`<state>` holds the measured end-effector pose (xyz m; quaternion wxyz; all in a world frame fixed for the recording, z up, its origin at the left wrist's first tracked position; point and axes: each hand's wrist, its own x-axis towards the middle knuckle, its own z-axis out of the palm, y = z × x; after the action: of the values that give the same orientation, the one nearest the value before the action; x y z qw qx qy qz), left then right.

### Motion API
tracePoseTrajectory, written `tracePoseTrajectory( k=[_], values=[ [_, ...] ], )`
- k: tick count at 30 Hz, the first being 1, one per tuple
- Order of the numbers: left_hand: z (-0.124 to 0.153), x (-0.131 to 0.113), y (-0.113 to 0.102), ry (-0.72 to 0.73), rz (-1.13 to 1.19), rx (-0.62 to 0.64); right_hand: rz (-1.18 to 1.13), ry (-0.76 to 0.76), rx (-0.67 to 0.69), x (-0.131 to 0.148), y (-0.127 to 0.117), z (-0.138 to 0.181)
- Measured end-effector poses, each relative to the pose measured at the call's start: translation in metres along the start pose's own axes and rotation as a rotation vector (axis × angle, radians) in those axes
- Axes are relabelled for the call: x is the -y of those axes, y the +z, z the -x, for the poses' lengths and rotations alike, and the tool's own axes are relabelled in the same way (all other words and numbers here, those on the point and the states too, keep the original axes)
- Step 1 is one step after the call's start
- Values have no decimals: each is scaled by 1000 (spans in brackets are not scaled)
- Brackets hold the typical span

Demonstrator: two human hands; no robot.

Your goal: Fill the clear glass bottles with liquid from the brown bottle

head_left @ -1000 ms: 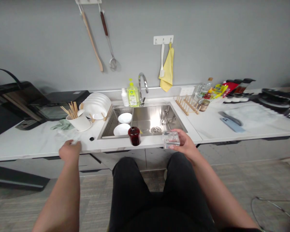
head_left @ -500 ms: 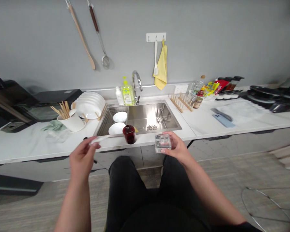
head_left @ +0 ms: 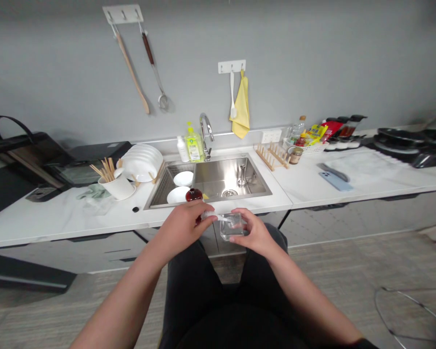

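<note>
Fingers of my right hand wrap a clear square glass container, held just before the counter edge. My left hand, at nine o'clock of it, pinches a thin clear strip reaching the container's top. Dark red jar sits at eleven o'clock, partly hidden

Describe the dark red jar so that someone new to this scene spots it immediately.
Find the steel sink in the white counter. On its front rim, left of centre, stands the dark red jar, just behind the left hand. It is the only dark, rounded vessel there; the bowls beside it are white.
</note>
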<state>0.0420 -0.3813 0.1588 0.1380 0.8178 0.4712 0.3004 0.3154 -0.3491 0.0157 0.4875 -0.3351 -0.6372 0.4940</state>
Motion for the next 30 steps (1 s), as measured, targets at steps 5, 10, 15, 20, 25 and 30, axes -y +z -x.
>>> tracePoseTrajectory(
  k=[5, 10, 15, 20, 25, 30],
  values=[
    [-22, -16, 6, 86, -164, 199, 72, 25, 33, 2, 12, 1],
    [-36, -22, 18, 144, -231, 354, 143, 3, 30, 5, 18, 2],
    [-35, -23, 6, 276, 90, 457, 125, -9, 46, 12, 16, 4],
    [-31, -27, 1, 227, 48, 327, 124, -29, 63, 23, 15, 5],
    [-26, -35, 2, 354, 86, 389, 114, -48, 63, 24, 15, 6],
    [-11, -43, 12, 131, -182, 236, 103, -26, 58, 30, 14, 10]
  ],
)
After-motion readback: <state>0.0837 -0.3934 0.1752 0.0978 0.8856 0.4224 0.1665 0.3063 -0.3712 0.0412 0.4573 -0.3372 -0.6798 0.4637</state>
